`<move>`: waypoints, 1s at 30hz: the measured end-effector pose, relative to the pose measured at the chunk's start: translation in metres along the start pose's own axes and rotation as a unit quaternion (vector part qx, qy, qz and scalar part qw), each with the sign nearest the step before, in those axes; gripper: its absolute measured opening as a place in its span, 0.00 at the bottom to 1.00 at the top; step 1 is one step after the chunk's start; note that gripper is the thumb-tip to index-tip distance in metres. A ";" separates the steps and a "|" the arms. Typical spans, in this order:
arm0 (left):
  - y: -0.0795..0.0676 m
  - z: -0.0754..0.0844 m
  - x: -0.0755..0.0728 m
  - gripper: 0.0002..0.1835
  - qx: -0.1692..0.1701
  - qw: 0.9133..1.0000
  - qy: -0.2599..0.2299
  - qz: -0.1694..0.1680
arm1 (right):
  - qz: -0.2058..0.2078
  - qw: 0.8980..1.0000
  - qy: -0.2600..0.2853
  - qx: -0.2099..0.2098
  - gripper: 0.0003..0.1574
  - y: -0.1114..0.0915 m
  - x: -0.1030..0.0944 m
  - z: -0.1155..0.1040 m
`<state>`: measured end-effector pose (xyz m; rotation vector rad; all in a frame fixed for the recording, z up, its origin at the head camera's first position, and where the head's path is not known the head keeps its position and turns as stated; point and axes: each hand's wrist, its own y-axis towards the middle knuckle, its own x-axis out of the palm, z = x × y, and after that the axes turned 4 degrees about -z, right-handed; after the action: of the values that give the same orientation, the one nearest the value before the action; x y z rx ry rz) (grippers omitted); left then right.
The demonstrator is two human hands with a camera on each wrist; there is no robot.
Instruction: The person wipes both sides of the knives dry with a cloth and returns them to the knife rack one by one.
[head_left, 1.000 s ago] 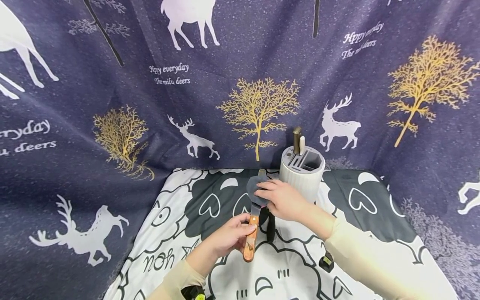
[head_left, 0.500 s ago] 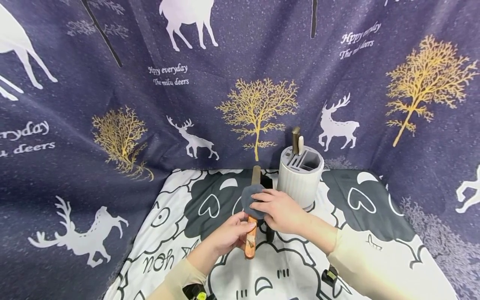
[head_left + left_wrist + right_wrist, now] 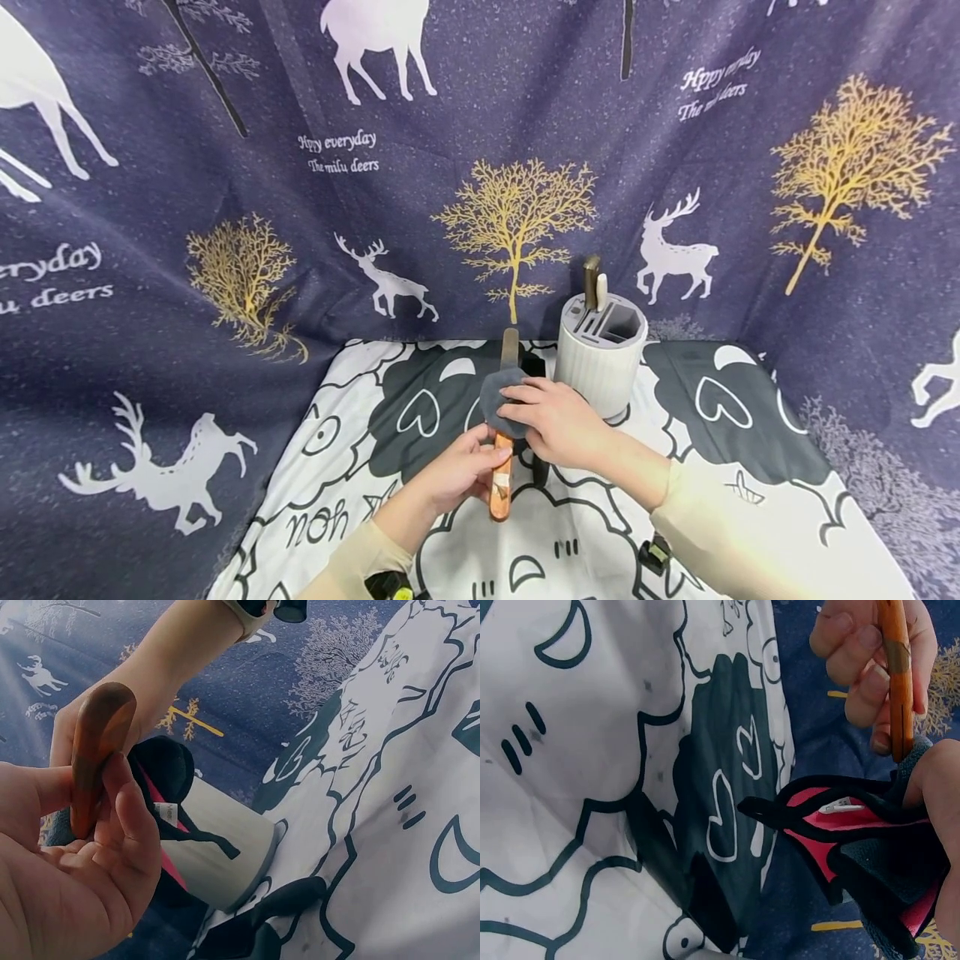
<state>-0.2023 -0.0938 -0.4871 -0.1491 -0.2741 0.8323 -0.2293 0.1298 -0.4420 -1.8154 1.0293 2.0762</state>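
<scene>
My left hand grips the orange wooden handle of a knife, held upright with its blade pointing away from me. A dark grey cloth covers the lower part of the blade, close above the handle. The blade's blunt far end shows beyond the cloth. My right hand holds the cloth against the blade, its fingers bent over the front. In the right wrist view the cloth's pink lining, black edging and a white label hang loose below the hand. The left wrist view shows the handle's butt end between thumb and fingers.
A ribbed white knife block stands behind my right hand, with a brown-handled knife and a white-handled one in it. A long black object lies on the patterned tablecloth. A deer-print curtain hangs behind.
My right hand and the cloth have slid down the blade toward the handle, uncovering more of its far end. Over the last half second they have hardly moved. The left hand keeps its grip.
</scene>
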 end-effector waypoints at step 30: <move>0.002 -0.008 0.017 0.09 0.015 0.999 0.017 -0.024 | 0.023 0.996 0.004 0.088 0.29 0.013 0.007 0.061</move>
<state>-0.1900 -0.0800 -0.4915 -0.1277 -0.2318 0.7845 -0.2864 0.1549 -0.4428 -1.7297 1.2254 1.9352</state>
